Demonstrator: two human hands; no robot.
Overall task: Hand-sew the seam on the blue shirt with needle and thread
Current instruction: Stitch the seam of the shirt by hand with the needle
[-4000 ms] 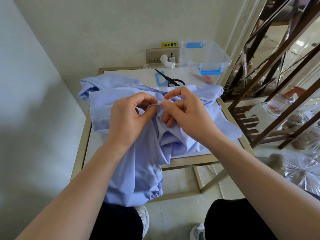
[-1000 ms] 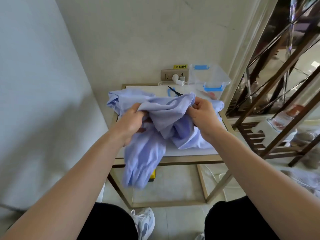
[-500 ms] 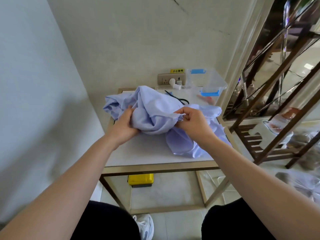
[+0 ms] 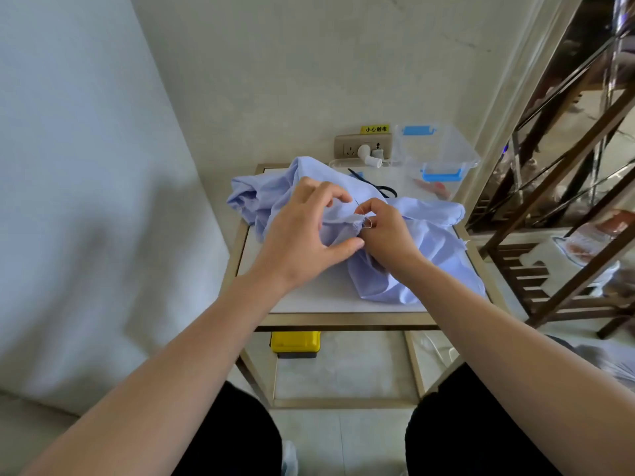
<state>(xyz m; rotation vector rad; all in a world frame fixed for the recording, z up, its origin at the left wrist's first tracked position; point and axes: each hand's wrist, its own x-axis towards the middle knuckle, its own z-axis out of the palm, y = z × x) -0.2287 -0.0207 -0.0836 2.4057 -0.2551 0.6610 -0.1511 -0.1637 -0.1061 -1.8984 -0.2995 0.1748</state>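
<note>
Blue shirt (image 4: 422, 249) lies bunched on the surface (image 4: 309, 297): soft, light, floppy cloth, best held right by the seam & kept taut btwn fingers. There the left hand (image 4: 302, 235) has its grip clamped on a fold; the right hand (image 4: 388, 235) grip pinches the needle (image 4: 357, 203), thin & prob. slippery. Scissors (image 4: 386, 191) lie behind.

The blue shirt (image 4: 429, 242) hides most of the scissors (image 4: 379, 187), and the needle (image 4: 357, 203) barely shows.
</note>
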